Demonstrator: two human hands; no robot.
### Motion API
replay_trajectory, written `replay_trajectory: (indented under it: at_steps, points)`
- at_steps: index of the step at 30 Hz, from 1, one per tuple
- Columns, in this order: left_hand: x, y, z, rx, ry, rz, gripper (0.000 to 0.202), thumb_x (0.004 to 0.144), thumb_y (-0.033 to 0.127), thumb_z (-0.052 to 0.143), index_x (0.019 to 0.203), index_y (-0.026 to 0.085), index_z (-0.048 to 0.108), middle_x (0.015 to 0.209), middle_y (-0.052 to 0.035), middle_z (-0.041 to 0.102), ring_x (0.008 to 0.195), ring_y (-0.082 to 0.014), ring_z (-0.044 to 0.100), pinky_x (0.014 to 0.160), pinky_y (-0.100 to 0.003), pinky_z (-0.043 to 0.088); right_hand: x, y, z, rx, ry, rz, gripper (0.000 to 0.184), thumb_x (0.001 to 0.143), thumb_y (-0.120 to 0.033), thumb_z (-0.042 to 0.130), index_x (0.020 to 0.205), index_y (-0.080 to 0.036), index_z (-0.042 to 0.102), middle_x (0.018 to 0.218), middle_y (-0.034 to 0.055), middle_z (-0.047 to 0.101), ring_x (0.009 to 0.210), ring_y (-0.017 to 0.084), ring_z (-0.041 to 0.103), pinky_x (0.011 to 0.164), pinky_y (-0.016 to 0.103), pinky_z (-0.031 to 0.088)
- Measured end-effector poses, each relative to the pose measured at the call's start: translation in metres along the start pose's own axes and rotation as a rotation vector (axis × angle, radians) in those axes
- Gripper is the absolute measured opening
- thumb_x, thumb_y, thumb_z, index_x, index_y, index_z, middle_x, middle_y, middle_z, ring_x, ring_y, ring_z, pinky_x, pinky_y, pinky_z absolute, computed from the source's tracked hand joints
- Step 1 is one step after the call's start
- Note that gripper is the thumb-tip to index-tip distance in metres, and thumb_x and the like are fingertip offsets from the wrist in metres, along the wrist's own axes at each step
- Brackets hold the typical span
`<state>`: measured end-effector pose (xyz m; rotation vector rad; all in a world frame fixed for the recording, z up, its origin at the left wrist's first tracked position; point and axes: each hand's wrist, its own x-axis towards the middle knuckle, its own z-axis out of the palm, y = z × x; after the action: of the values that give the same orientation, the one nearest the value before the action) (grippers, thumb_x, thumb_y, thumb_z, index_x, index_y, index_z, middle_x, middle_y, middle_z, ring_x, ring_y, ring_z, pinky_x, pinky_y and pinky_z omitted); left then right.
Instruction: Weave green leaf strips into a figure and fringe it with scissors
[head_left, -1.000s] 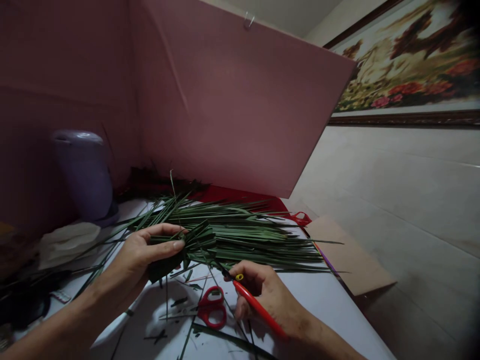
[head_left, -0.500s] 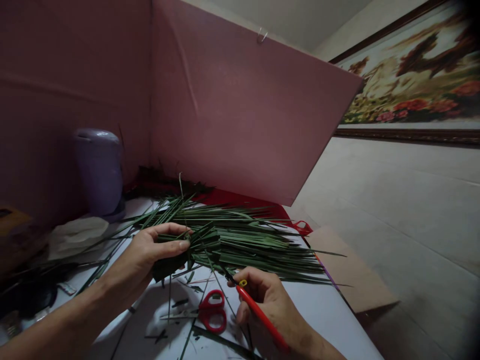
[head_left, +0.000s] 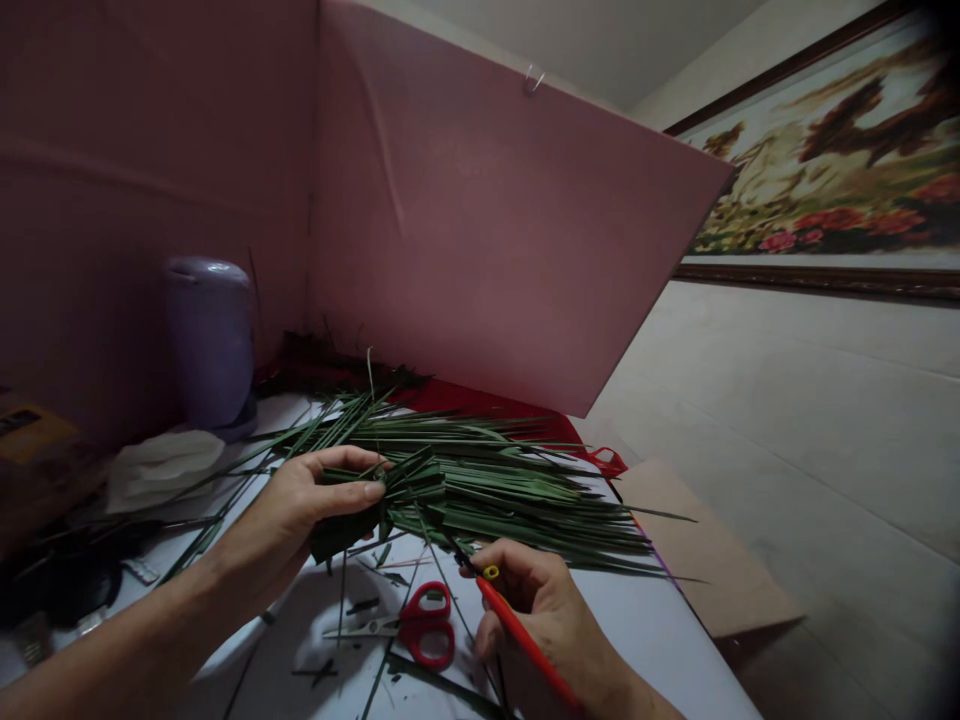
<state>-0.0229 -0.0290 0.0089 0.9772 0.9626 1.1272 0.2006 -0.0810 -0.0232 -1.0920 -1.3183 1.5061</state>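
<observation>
My left hand [head_left: 330,495] is closed, thumb and fingers pinching a folded piece of green leaf strips [head_left: 412,485] above the table. My right hand [head_left: 536,610] grips red-handled pliers [head_left: 517,630] with a dark tip and a small yellow part near the joint. The tip points up and left, close to the lower edge of the leaf piece; whether it touches a strip I cannot tell. Behind both hands lies a pile of long green leaves [head_left: 525,480]. Red-handled scissors [head_left: 426,625] rest on the table between my hands, blades to the left.
The white table [head_left: 637,620] carries leaf scraps. A purple container [head_left: 210,340] and a crumpled white sheet [head_left: 165,465] stand at the left, near dark items. Pink panels [head_left: 480,220] rise behind. A brown cardboard piece [head_left: 712,550] lies beyond the right edge.
The whole view has shifted slightly, moving the scene a little to the right. Both hands keep the same hold and almost the same place.
</observation>
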Motion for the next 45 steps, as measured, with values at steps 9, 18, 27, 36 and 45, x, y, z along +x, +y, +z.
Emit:
replay_trajectory:
  at_steps: [9,18,27,36,45]
  points:
    - [0.0,-0.001,-0.001,0.015,-0.001,-0.005,0.025,0.063,0.017,0.072,0.086,0.017,0.061,0.06,0.0004,0.067,0.05,-0.0106,0.058,0.048,-0.02,0.044,-0.001,0.005,-0.002,-0.039,0.017,-0.001,0.037,0.051,-0.019,0.079,0.079,-0.015,0.055,0.048,-0.0067,0.055,0.043,0.005,0.042,0.042,0.016,0.03]
    - [-0.002,0.0,-0.001,0.005,0.016,0.008,0.025,0.063,0.017,0.072,0.086,0.017,0.061,0.057,0.0013,0.065,0.049,-0.0104,0.057,0.047,-0.02,0.044,-0.003,-0.009,0.001,-0.163,0.012,0.073,0.039,0.049,-0.005,0.07,0.083,-0.018,0.055,0.058,-0.0094,0.051,0.047,0.004,0.041,0.044,0.015,0.03]
    - [-0.002,0.004,-0.002,-0.059,0.065,0.027,0.025,0.061,0.016,0.074,0.083,0.016,0.063,0.059,-0.0008,0.067,0.051,-0.0117,0.06,0.049,-0.021,0.048,-0.008,-0.019,0.003,-0.372,0.081,-0.024,0.045,0.048,-0.004,0.07,0.087,-0.02,0.055,0.055,-0.0101,0.038,0.053,0.007,0.034,0.046,0.017,0.026]
    - [-0.003,0.006,-0.002,-0.1,0.071,0.037,0.022,0.061,0.014,0.073,0.081,0.016,0.064,0.059,-0.0004,0.067,0.05,-0.011,0.059,0.049,-0.021,0.049,-0.006,-0.018,0.004,-0.416,0.159,-0.15,0.042,0.043,-0.006,0.072,0.08,-0.019,0.057,0.057,-0.0077,0.036,0.054,0.009,0.029,0.046,0.02,0.026]
    - [-0.005,0.005,-0.001,-0.057,0.04,-0.013,0.025,0.063,0.016,0.072,0.084,0.016,0.061,0.061,-0.0018,0.068,0.051,-0.0114,0.059,0.049,-0.021,0.047,-0.006,-0.019,0.003,-0.463,0.12,-0.158,0.041,0.046,-0.001,0.066,0.083,-0.018,0.059,0.058,-0.008,0.037,0.053,0.008,0.031,0.046,0.018,0.027]
